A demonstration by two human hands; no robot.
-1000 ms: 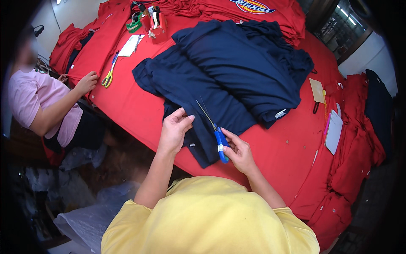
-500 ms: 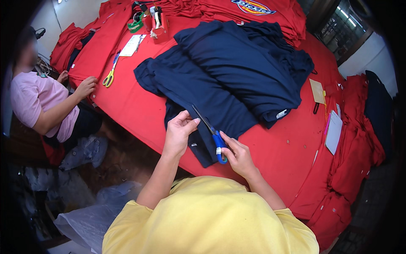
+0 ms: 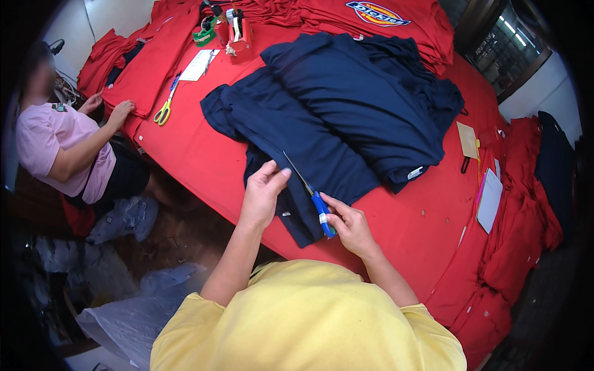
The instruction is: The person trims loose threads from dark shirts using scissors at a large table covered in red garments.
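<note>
1. Right hand (image 3: 349, 226): gripping blue-handled scissors (image 3: 312, 199), blades pointing up-left over the cloth.
2. Left hand (image 3: 263, 191): fingers pinching the edge of the navy garment (image 3: 297, 148), which is lying on the red table (image 3: 192, 161).
3. Risk: blade tips are sitting near the left fingers (image 3: 272, 176); cloth slipping could be causing a nick or stray cut.

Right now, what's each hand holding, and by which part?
Right hand holds the scissors by their blue handle. Left hand pinches the navy garment near its edge.
</note>
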